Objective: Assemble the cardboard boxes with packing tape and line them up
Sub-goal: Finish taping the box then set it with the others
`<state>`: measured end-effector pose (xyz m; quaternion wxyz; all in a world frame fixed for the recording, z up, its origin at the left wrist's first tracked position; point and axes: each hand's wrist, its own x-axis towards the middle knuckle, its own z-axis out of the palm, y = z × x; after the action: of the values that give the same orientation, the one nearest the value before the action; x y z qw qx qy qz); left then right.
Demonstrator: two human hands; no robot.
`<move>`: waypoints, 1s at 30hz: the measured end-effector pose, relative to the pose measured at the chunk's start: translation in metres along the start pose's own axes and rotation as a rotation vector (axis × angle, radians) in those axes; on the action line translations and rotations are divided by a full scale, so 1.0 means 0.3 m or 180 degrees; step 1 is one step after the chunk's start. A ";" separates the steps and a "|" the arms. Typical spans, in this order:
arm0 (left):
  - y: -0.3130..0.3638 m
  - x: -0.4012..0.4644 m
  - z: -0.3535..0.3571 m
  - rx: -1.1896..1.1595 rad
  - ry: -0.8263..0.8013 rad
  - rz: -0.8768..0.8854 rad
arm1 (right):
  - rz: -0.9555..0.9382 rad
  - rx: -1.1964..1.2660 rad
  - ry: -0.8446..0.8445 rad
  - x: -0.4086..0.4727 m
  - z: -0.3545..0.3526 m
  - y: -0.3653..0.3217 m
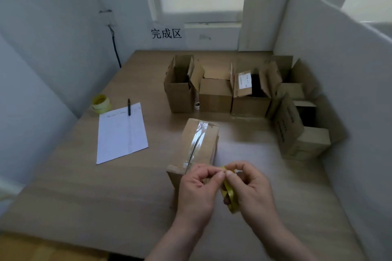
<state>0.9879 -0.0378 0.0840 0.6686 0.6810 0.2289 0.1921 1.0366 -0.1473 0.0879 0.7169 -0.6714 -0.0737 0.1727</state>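
The table (63,176) is taking up most of the room in front of the person, hemmed in by white partition boards (339,70) on the right and far side, presumably so the work stays inside one bay. A sign (166,33) on the back wall is marking the far edge, which looks like the reason the row of open boxes (215,95) is standing there, flaps up and side by side. More boxes (301,137) are crowding the right corner, less neatly set.

The box being worked on (199,144) is lying nearer the person, its taped seam facing up and running away from them, so the strip can be laid along it. Clear tape is already shining along most of that seam.

To the left a sheet of paper (122,133) is lying flat with a pen (129,107) across its top edge, and a spare tape roll (101,104) is sitting just beyond it, near the wall, out of the way.

Both hands are meeting just over the near end of the box. The right hand (252,188) is gripping a yellow tape roll (230,195) on edge, while the left hand (199,188) is pinching at the roll's top rim with thumb and forefinger, probably picking at or tearing the tape's end; the tape itself is too blurred to tell.
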 end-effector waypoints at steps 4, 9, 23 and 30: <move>0.029 -0.021 -0.008 0.0395 0.0349 0.0137 | -0.0176 -0.0242 0.0049 0.015 -0.033 -0.026; 0.078 0.012 -0.078 0.0339 -0.0179 -0.0101 | -0.0333 -0.0897 -0.0321 0.027 -0.062 -0.047; 0.044 0.029 -0.172 0.1000 -0.0267 0.0724 | -0.0415 -0.1499 -0.0808 -0.102 0.066 -0.045; -0.147 -0.009 -0.293 0.0321 0.0347 -0.0307 | -0.0723 -0.1611 -0.0419 -0.180 0.019 0.074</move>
<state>0.9332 0.0330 0.0428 0.6284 0.6905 0.3069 0.1847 0.9811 -0.1599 0.0734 0.5350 -0.8038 -0.2355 0.1106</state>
